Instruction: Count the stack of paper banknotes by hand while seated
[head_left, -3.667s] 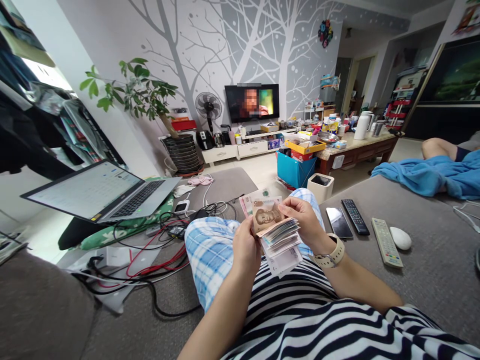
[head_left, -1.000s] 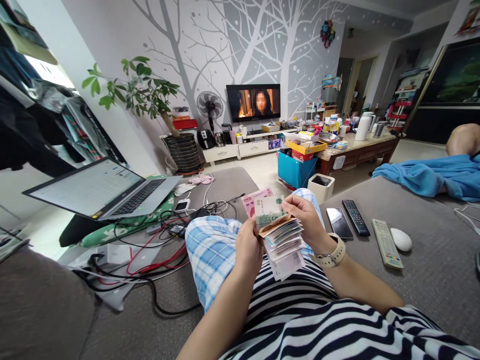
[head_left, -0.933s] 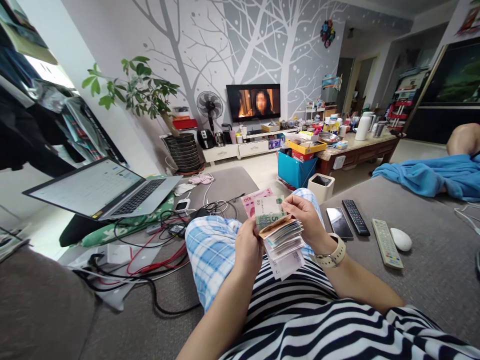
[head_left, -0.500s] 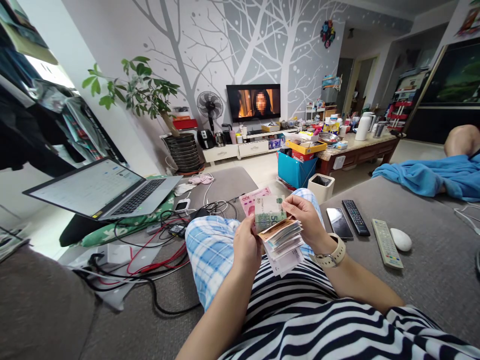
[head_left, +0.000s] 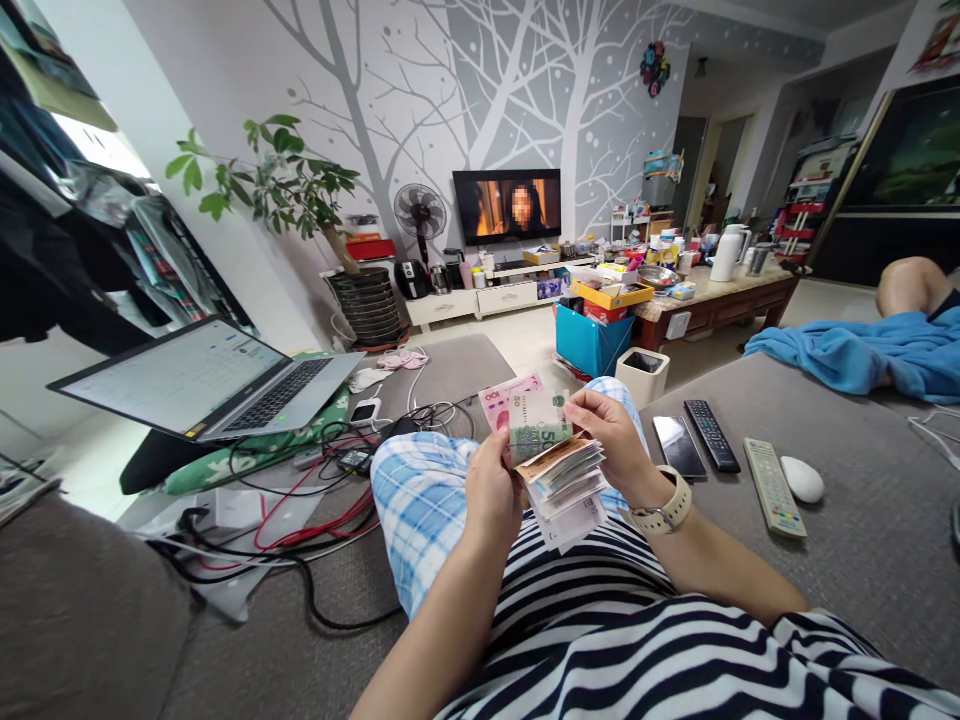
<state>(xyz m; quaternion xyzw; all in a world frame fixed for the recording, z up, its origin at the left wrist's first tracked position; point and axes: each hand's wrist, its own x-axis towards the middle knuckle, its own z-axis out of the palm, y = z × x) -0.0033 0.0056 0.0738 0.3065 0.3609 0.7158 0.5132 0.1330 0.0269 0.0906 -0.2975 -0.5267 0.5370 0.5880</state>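
Over my lap, my left hand (head_left: 495, 485) is closed on a wad of banknotes (head_left: 566, 475), its thumb on top. The wad fans downward, with brown and pale note edges showing. A green 50 banknote (head_left: 534, 420) stands flat above the wad, and my right hand (head_left: 611, 440) pinches its upper right corner. Behind the green note, a pink 100 banknote (head_left: 495, 402) sticks out to the upper left. A beige watch (head_left: 667, 505) is on my right wrist. The fingers of my left hand under the wad are mostly hidden.
On the sofa to my right lie a phone (head_left: 679, 446), a black remote (head_left: 712, 436), a beige remote (head_left: 775, 487) and a white mouse (head_left: 802, 480). To my left are an open laptop (head_left: 277, 395) and tangled cables (head_left: 330, 525). Another person's leg (head_left: 911, 287) rests by a blue blanket (head_left: 840, 350).
My hands and the banknotes look almost unchanged. At the far right, the other person's leg has shifted slightly left and down.
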